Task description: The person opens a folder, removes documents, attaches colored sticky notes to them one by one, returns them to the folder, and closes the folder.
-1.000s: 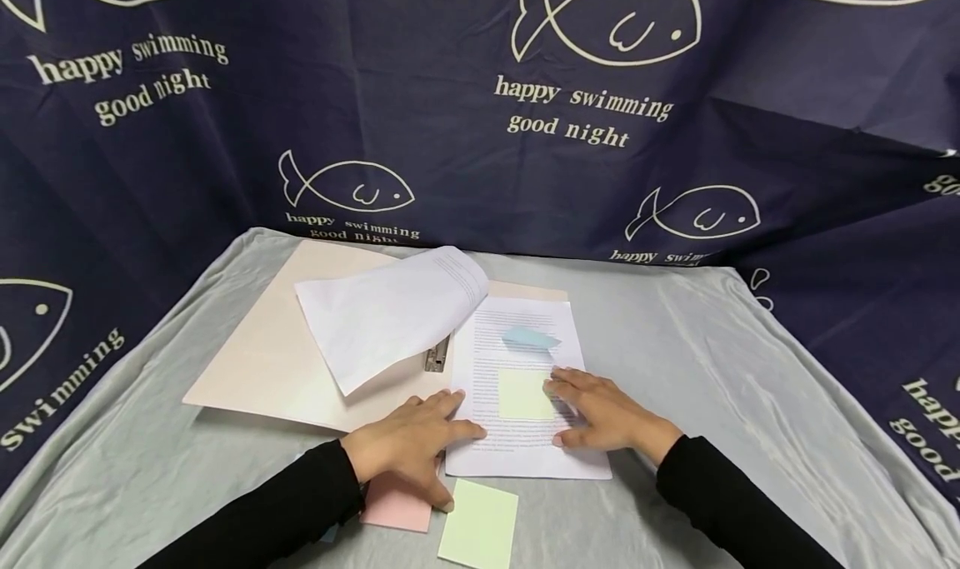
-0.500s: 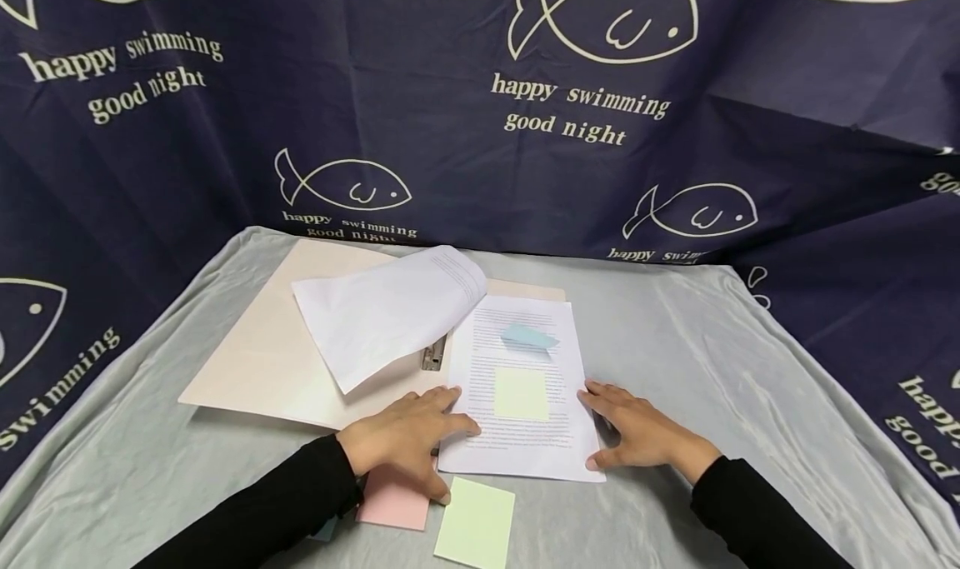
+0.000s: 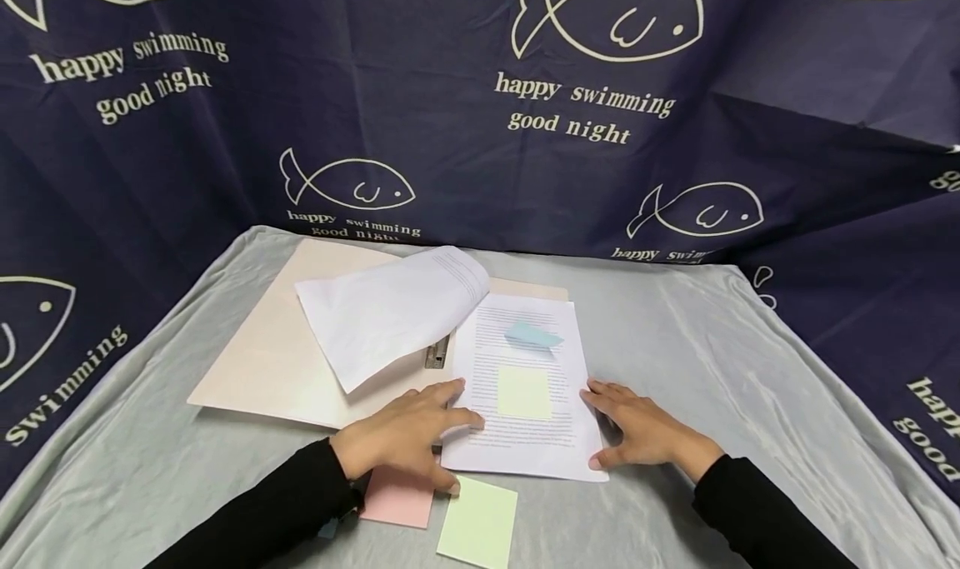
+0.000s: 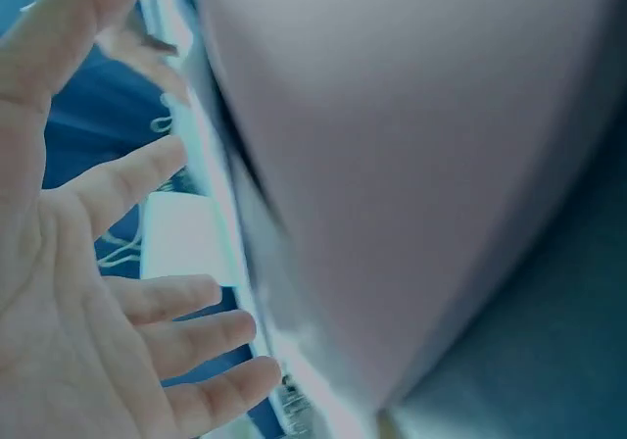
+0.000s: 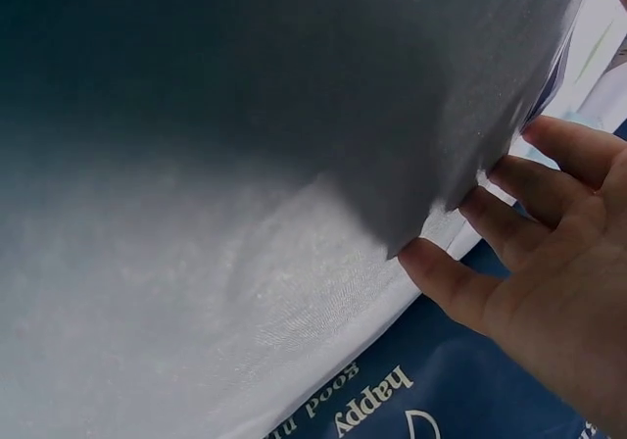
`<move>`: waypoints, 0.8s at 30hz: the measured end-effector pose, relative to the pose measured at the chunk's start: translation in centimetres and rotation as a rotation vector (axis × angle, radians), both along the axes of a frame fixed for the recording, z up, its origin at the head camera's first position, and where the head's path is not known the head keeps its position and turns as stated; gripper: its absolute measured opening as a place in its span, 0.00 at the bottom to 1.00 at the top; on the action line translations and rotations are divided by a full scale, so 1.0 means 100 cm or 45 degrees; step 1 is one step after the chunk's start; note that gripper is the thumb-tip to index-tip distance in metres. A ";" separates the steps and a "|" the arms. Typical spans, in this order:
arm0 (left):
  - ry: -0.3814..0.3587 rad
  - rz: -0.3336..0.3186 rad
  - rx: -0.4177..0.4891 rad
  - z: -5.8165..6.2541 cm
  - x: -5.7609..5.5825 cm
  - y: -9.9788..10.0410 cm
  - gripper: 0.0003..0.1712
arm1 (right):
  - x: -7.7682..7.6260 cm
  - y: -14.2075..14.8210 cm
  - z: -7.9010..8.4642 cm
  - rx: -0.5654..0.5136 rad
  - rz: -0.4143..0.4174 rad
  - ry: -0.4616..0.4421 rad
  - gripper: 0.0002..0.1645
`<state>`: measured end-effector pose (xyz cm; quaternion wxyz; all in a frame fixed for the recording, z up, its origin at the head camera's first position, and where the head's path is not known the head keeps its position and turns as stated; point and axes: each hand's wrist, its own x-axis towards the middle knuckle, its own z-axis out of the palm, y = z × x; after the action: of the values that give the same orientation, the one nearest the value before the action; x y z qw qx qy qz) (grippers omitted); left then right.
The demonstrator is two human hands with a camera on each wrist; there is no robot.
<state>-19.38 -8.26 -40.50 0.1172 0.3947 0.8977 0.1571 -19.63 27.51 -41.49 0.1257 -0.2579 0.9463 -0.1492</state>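
Note:
Printed sheets [image 3: 517, 452] lie in the middle of the table, bearing a pale yellow sticky note [image 3: 523, 392] placed flat and a light blue sticky note [image 3: 534, 336] with a lifted edge. My left hand [image 3: 408, 431] rests at the sheets' left edge, fingers spread, its thumb by the corner of a pale green note pad [image 3: 477, 526]. In the left wrist view those fingers [image 4: 181, 302] are extended. At the sheets' right edge is my right hand [image 3: 641, 427], fingers apart; its fingertips [image 5: 416, 253] touch down in the right wrist view.
A cream folder [image 3: 255, 352] lies open to the left, with a metal clip [image 3: 437, 354] and a page turned over [image 3: 390, 315] curling across it. A pink note pad [image 3: 397, 498] and a blue pad [image 3: 328, 529] are partly under the left arm. A dark fish-print curtain [image 3: 480, 152] stands behind.
My right hand has moved off the yellow sticky note and rightward to the sheets' right edge. The left hand has stayed nearly where it was.

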 end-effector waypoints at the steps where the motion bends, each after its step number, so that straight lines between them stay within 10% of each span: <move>1: 0.016 0.001 0.026 0.002 0.002 -0.002 0.43 | 0.000 0.000 0.000 0.000 0.000 0.001 0.59; 13: -0.133 0.325 0.930 0.031 -0.003 -0.064 0.29 | 0.000 0.003 -0.004 -0.027 0.011 0.012 0.60; 20: -0.374 0.869 1.133 0.031 -0.009 -0.109 0.28 | -0.001 0.003 -0.005 -0.034 0.008 0.011 0.60; 24: -0.525 1.013 1.162 0.020 -0.012 -0.126 0.29 | -0.001 0.004 -0.005 -0.036 0.006 0.008 0.60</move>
<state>-20.57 -20.83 -38.46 0.0403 0.0032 0.7774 0.6277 -19.74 27.87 -41.97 0.1194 -0.2624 0.9439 -0.1614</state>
